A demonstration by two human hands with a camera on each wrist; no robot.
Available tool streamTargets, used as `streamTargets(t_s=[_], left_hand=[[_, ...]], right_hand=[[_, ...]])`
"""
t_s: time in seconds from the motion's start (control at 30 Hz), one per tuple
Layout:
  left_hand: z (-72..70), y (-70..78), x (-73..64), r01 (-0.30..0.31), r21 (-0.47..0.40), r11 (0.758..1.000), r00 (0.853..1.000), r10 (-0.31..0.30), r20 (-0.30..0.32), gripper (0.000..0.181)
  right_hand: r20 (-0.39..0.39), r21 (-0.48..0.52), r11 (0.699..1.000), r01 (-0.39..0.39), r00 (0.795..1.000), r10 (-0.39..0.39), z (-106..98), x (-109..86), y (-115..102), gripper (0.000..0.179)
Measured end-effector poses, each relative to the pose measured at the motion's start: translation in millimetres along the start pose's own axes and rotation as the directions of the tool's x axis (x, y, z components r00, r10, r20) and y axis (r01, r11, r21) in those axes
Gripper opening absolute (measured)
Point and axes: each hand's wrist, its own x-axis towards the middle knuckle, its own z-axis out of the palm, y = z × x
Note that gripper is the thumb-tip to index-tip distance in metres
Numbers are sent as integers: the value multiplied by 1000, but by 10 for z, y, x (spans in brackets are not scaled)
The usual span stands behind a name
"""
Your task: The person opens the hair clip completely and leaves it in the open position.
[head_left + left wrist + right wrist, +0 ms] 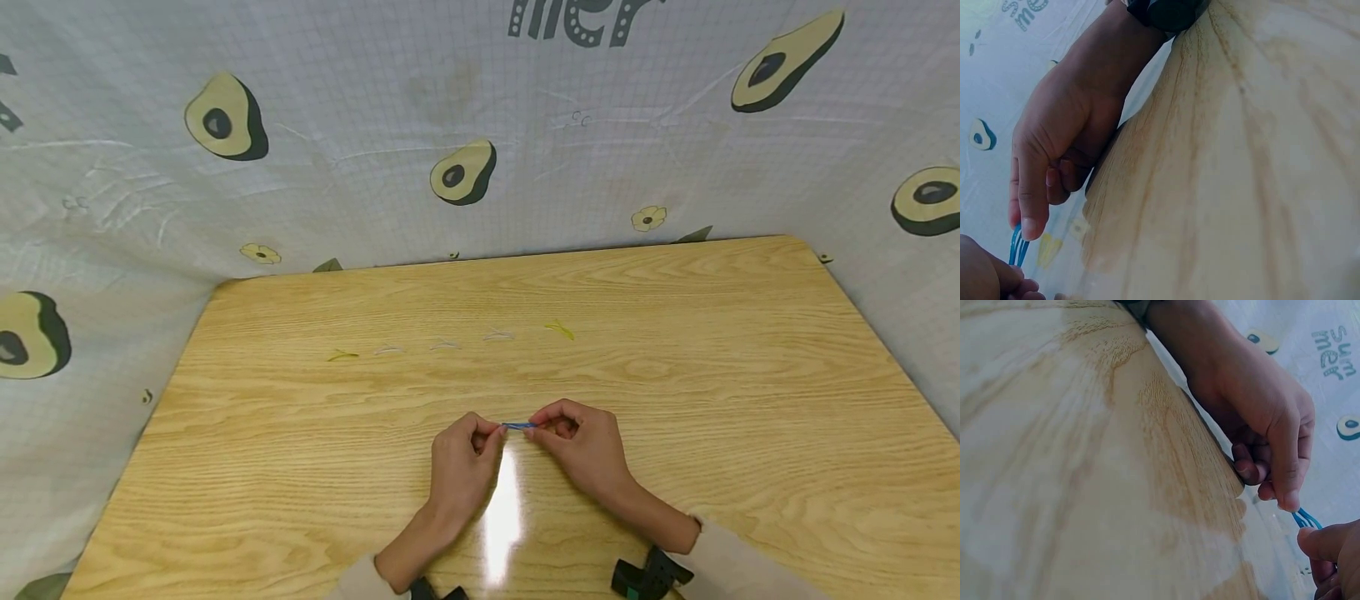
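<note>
Between the two hands, low above the near middle of the table, a small bundle of thin blue strands [517,426] is stretched sideways. My left hand [462,467] pinches its left end with thumb and forefinger. At the other end, the fingertips of my right hand [588,446] pinch it too. Close up in the left wrist view, the blue strands [1017,247] show as several separate lines, apparently looped. The right wrist view shows the blue strands [1305,519] running between both thumbs. Fingertips cover both ends, so their shape is hidden.
Farther back on the wooden table [712,375] lies a spaced row of thin crossed strands: a yellow one [342,355], a white one [387,350], a second white one [446,344], a third white one [498,335] and another yellow one [558,330]. A printed cloth [337,192] hangs behind.
</note>
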Motion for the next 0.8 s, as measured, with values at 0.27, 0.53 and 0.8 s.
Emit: streamTargets(t_s=[0.27, 0.53, 0.8], left_hand=[[19, -1, -19, -36, 8, 999, 999, 36, -6, 13], [39, 11, -39, -62, 32, 998, 998, 63, -18, 16], [29, -2, -44, -61, -17, 998, 998, 60, -30, 14]], right_hand=[[-12, -8, 1000, 2, 1000, -2, -2, -6, 0, 13], [-25, -30, 1000, -1, 1000, 0, -9, -8, -14, 13], [-22, -13, 1000, -13, 1000, 12, 0, -9, 3, 12]])
